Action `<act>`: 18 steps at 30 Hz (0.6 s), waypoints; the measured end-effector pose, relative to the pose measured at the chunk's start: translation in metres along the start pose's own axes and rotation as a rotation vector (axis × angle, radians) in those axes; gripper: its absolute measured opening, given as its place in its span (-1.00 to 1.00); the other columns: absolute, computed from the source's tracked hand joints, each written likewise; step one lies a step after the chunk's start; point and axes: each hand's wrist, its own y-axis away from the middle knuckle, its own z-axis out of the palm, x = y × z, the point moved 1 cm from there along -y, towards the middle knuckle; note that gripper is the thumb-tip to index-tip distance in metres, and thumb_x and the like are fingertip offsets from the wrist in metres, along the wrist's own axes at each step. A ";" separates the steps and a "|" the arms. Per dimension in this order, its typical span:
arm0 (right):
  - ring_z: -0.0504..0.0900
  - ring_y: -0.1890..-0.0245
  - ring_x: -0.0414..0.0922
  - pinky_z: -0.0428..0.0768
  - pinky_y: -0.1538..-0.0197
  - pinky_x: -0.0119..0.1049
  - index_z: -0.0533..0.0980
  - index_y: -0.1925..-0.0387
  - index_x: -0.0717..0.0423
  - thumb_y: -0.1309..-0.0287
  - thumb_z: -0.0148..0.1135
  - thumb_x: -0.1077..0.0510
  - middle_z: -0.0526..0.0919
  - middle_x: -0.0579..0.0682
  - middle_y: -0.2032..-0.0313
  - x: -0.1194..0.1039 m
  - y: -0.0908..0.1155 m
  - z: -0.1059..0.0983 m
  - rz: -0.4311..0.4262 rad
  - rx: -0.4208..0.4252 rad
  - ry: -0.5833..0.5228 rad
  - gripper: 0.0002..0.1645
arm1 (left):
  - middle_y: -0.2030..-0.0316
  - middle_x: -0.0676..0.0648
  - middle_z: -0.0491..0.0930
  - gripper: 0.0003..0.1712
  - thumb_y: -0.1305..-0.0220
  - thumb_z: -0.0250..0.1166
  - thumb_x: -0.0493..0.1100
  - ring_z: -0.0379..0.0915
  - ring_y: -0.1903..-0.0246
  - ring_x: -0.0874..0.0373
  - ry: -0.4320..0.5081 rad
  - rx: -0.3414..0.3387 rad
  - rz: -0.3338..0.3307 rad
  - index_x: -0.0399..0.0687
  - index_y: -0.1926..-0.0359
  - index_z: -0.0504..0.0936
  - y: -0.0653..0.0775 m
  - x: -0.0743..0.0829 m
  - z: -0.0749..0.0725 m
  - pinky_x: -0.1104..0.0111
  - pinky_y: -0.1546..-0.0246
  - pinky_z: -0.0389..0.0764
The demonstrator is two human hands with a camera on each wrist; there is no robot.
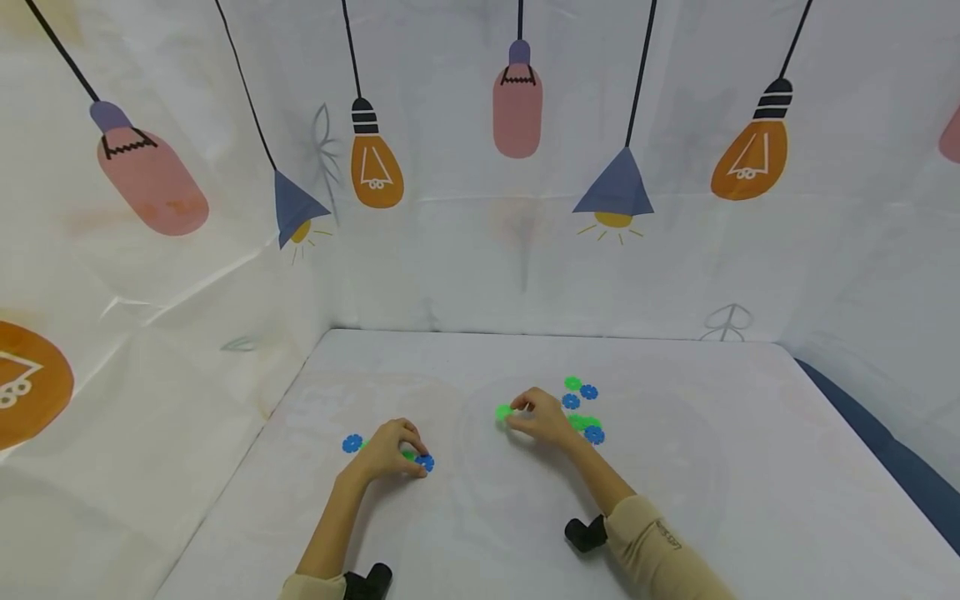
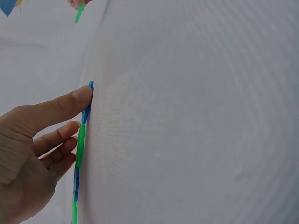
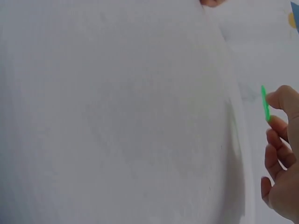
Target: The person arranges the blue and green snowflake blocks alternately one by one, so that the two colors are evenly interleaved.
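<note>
My left hand pinches a blue interlocking disc with a notched, flower-like rim. Seen edge-on in the left wrist view, that disc ends a row of joined blue and green discs; the thumb lies on the blue one, with fingertips close to the green one. Part of the row passes under the hand, and another blue disc shows on its left. Farther right, my right hand grips a green interlocking disc between thumb and index finger. This green disc is held above the white table in the right wrist view.
Beyond and beside the right hand lie several loose discs, among them a green one and a blue one. A white table carries everything. White sheets printed with lamps hang behind and at the sides.
</note>
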 end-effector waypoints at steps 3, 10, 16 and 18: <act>0.49 0.30 -0.09 0.45 0.21 -0.31 0.59 0.33 0.20 0.08 0.38 0.15 0.57 -0.02 0.37 -0.015 0.002 0.012 -0.050 -0.061 -0.010 -0.75 | 0.28 0.00 0.48 -0.75 0.29 0.59 -0.17 0.35 0.16 0.04 0.008 0.000 -0.011 -0.06 0.48 0.74 0.000 0.000 0.000 0.02 0.05 0.37; 0.47 0.33 -0.18 0.30 0.22 -0.26 0.61 0.36 0.11 0.12 0.36 0.06 0.56 -0.11 0.38 -0.036 0.004 0.037 -0.117 -0.161 0.053 -0.75 | 0.29 0.01 0.48 -0.75 0.31 0.59 -0.18 0.36 0.18 0.06 0.007 -0.001 -0.013 -0.07 0.49 0.73 -0.002 0.000 0.001 0.04 0.06 0.39; 0.45 0.33 -0.19 0.22 0.22 -0.26 0.61 0.36 0.10 0.10 0.34 0.05 0.56 -0.11 0.38 -0.047 0.005 0.049 -0.126 -0.201 0.083 -0.75 | 0.29 0.01 0.49 -0.74 0.31 0.60 -0.17 0.38 0.18 0.04 -0.012 0.003 -0.011 -0.07 0.49 0.73 -0.002 0.000 0.001 0.03 0.06 0.40; 0.46 0.32 -0.19 0.22 0.22 -0.25 0.61 0.36 0.09 0.09 0.34 0.04 0.57 -0.11 0.37 -0.050 0.005 0.053 -0.136 -0.214 0.092 -0.75 | 0.29 0.01 0.49 -0.74 0.31 0.60 -0.17 0.38 0.18 0.05 -0.015 0.003 -0.009 -0.06 0.49 0.73 -0.002 0.000 0.001 0.04 0.06 0.41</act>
